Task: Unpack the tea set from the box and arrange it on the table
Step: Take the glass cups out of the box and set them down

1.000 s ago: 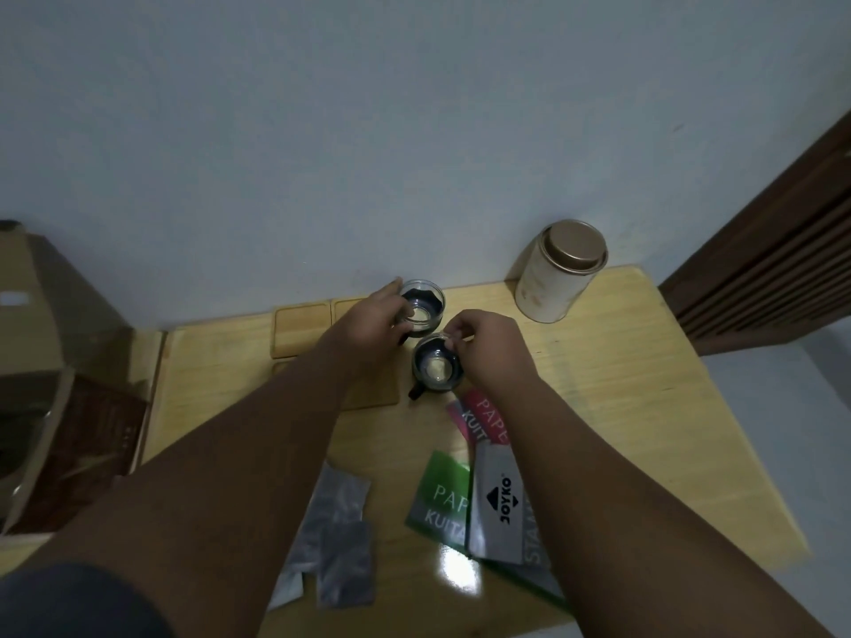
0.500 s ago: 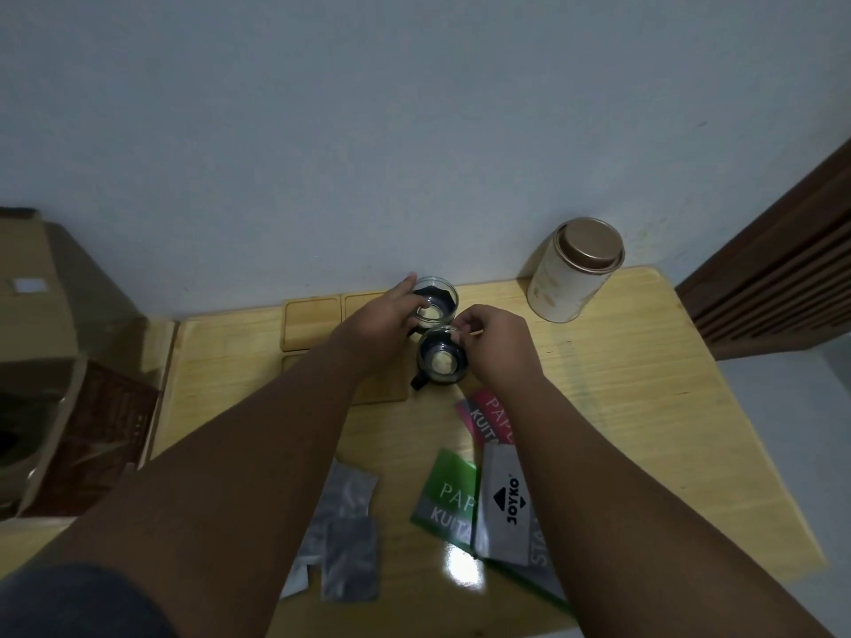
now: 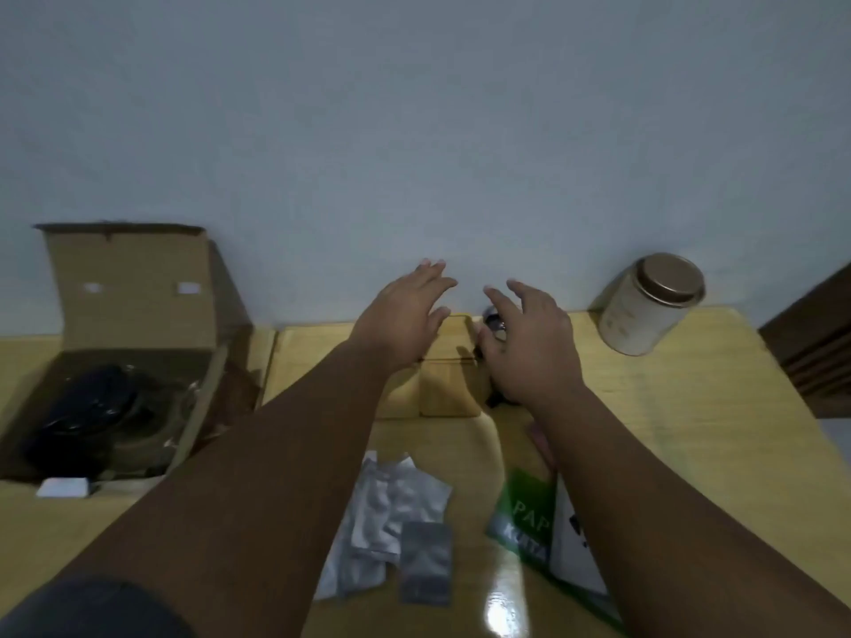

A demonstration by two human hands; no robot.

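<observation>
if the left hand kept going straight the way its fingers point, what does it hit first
Most likely the wall: the left hand is open, fingers aimed up and away above the coasters. Depth is unclear.

Box point(image 3: 133, 315) left of table point(image 3: 690, 430); tin point(image 3: 649, 306) back right; packets point(image 3: 396, 522) front centre.

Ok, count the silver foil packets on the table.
3, though overlap may hide more: two crumpled pale silver foil packets overlapping near the table's front edge, and a darker grey packet against their right side.

Plain pale wall point(image 3: 414, 131) fills the top. Light wooden worktop point(image 3: 690, 407) below it, glare near its front edge. Dark slatted wooden panel point(image 3: 819, 333) at right.
</observation>
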